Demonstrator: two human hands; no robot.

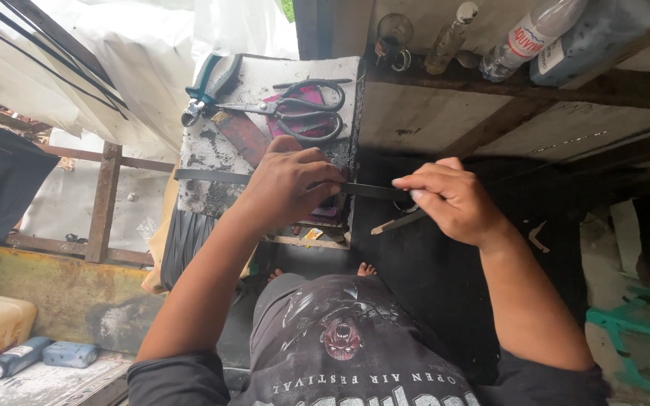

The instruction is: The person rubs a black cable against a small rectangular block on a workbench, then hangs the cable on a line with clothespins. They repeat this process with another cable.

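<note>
Black rubber strip (212, 176): stretched flat across a worn, paint-flecked block (205, 150), left hand (287, 188) closed down on it, right hand (449, 199) pinching its free end with a thin metal blade (396, 222) beneath. Strip appears uncut so far; work seems early. Scissors (306, 109) and pliers (208, 86) lie unused further back on the block.

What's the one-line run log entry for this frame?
left hand: pressing black strip onto work block | right hand: pinching strip's other end, thin tool in grip | scissors, pliers: idle on block
</note>
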